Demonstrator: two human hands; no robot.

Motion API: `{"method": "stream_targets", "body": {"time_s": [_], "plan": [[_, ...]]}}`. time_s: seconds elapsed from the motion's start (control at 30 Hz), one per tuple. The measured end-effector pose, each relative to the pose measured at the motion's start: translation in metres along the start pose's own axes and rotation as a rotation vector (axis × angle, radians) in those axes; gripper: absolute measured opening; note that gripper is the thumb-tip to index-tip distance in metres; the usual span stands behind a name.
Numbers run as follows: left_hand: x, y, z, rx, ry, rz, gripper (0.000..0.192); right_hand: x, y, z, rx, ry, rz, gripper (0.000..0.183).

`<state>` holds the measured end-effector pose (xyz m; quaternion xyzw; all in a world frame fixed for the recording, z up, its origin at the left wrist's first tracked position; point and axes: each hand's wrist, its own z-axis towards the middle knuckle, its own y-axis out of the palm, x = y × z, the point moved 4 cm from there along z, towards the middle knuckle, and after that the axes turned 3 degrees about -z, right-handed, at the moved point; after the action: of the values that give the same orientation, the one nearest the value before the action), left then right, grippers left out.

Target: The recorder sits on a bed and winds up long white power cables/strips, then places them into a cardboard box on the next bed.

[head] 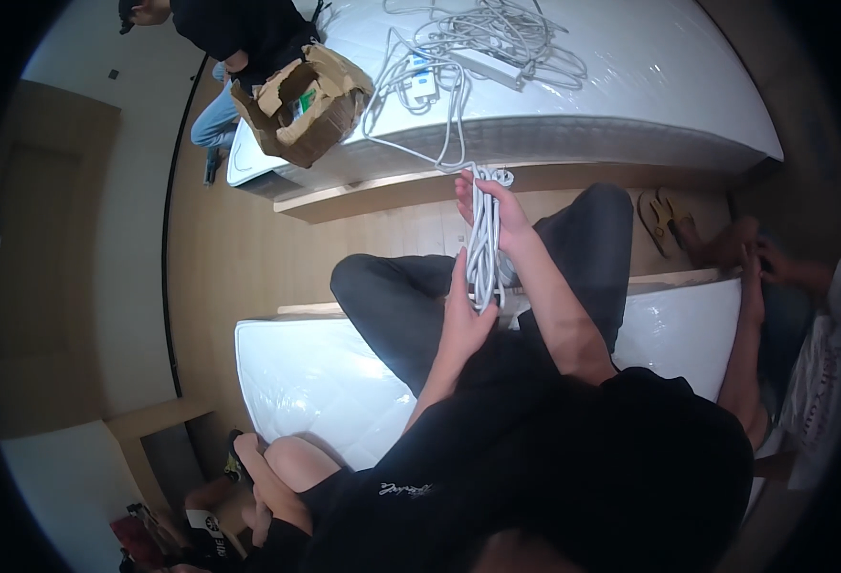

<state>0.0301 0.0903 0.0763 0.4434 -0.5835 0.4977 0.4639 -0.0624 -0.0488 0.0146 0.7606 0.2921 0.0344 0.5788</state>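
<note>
A long bundle of looped white cable [483,243] lies between my two hands, over my lap. My left hand [463,315] holds its lower end, with the thumb along one side. My right hand [500,208] is around the upper end, near a white plug [500,176]. From the bundle, cable runs up to the plastic-wrapped mattress across from me. On that mattress lie a white power strip with blue sockets [422,79], another long white strip [487,68] and a tangled heap of white cable [517,32].
A torn cardboard box [320,136] stands at the far mattress's left corner, beside a person in black. I sit on another plastic-wrapped mattress [306,365]. Other people sit at the lower left and right. Yellow sandals [660,215] are on the wooden floor [270,258].
</note>
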Motion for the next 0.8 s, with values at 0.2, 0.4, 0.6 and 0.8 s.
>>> {"method": "stream_targets", "body": {"time_s": [0.2,0.4,0.6,0.8], "plan": [[-0.022,0.006,0.002,-0.079,0.083,-0.065,0.075,-0.008,-0.006,-0.013,-0.295,0.018,0.083,0.018],[-0.099,0.031,0.004,-0.307,-0.432,-0.855,0.067,-0.043,0.052,-0.075,-0.040,-0.394,-0.978,0.016],[-0.073,0.016,0.073,-0.009,-0.357,-1.143,0.070,-0.067,0.088,-0.127,-0.206,-0.861,-1.299,0.018],[-0.014,0.009,0.139,0.049,-0.346,-1.100,0.076,-0.073,0.101,-0.176,-0.223,-1.052,-1.521,0.016]]}}
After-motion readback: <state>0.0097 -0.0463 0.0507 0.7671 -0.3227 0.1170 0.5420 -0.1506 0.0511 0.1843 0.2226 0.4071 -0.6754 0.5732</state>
